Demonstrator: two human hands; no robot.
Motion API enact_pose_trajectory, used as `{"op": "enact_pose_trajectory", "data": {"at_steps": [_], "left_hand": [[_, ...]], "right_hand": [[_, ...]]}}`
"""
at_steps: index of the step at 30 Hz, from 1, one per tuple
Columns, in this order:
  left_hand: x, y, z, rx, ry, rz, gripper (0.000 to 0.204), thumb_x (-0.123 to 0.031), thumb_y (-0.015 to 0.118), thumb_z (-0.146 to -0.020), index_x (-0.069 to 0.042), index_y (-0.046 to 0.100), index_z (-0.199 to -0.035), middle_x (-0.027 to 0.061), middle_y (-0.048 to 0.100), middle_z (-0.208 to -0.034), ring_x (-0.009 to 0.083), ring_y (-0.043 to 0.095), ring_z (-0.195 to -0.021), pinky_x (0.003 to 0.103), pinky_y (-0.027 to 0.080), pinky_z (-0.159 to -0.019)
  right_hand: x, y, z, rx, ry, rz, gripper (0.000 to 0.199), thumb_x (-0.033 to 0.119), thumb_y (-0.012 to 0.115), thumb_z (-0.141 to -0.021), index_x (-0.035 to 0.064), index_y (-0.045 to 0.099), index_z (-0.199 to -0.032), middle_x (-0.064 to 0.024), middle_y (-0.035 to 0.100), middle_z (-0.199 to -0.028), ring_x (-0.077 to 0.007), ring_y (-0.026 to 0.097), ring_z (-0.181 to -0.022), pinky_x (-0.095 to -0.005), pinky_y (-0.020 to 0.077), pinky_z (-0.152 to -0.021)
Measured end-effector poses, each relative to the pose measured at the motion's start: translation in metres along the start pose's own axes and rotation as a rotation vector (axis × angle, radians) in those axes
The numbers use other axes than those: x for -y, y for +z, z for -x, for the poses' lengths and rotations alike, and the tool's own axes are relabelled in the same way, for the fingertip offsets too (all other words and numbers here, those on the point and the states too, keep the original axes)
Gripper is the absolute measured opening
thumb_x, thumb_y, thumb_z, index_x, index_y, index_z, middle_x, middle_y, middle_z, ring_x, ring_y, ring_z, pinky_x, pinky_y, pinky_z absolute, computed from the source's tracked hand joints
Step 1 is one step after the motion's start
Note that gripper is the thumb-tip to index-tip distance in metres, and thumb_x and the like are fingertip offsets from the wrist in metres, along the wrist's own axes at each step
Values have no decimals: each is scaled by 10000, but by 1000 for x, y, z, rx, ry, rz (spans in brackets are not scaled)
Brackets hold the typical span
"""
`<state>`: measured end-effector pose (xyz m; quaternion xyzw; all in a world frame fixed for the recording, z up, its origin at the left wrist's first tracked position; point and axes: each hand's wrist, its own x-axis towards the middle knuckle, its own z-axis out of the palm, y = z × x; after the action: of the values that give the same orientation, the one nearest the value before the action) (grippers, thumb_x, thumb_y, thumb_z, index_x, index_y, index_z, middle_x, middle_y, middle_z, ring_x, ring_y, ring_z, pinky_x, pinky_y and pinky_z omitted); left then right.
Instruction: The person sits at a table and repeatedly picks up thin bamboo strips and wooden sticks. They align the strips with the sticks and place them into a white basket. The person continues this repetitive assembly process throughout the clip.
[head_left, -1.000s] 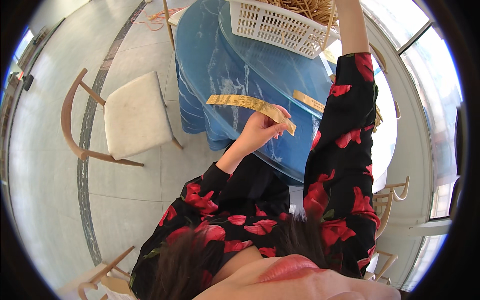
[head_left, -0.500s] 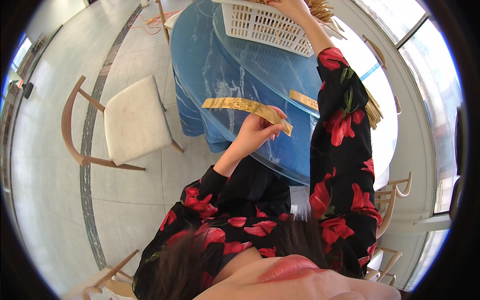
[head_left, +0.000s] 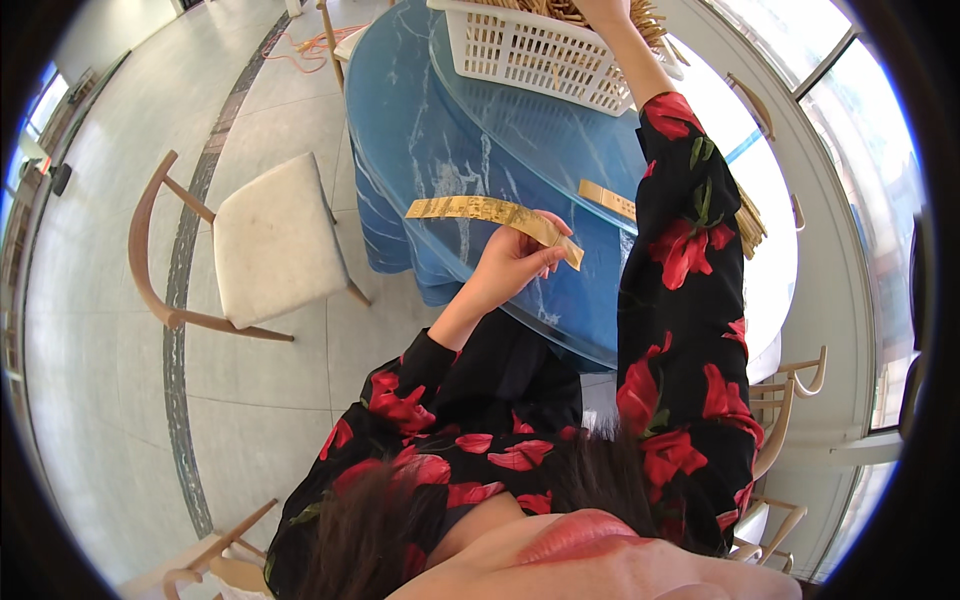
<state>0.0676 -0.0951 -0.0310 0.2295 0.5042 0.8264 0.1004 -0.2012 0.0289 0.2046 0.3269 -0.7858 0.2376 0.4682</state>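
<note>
A long gold paper strip (head_left: 480, 208) with dark printing is pinched near its right end between the thumb and fingers of my left hand (head_left: 512, 266), and its other end reaches left above the blue table. My right arm stretches far forward, with my right hand (head_left: 606, 12) over a white slotted plastic basket (head_left: 530, 62). Its fingers are cut off by the upper edge, so I cannot see what they touch. Thin tan sticks (head_left: 645, 22) fill the basket. A second gold strip (head_left: 605, 198) lies on the table, its right end hidden by my right sleeve.
The round table (head_left: 400, 130) has a blue marbled cloth and a raised glass turntable (head_left: 520, 120). More tan sticks (head_left: 750, 224) lie right of my right arm. A cushioned wooden chair (head_left: 280, 240) stands at left, other chairs (head_left: 795, 385) at right. An orange cord (head_left: 305, 45) lies on the floor.
My right hand has shifted slightly up and to the right, more of it passing out of view. The left hand keeps the gold strip almost still.
</note>
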Motion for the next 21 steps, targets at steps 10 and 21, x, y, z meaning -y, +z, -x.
{"op": "enact_pose_trajectory", "data": {"at_steps": [10, 21], "left_hand": [[1, 8, -3, 22, -33, 27, 234, -41, 696, -964, -11, 622, -1184, 15, 646, -895, 62, 580, -735, 220, 497, -665], [1, 6, -5, 10, 6, 33, 223, -37, 658, -981, 7, 618, -1196, 8, 637, -853, 60, 578, -715, 218, 487, -651]], "right_hand": [[36, -157, 1, -135, 523, -1097, 318, 427, 503, -1077, 140, 535, -945, 25, 422, -638, -99, 470, -566, -230, 345, -491], [45, -169, 141, 111, 915, -1297, 491, 399, 410, -1071, 171, 334, -643, 54, 234, -541, -60, 200, -429, -232, 154, -376]]}}
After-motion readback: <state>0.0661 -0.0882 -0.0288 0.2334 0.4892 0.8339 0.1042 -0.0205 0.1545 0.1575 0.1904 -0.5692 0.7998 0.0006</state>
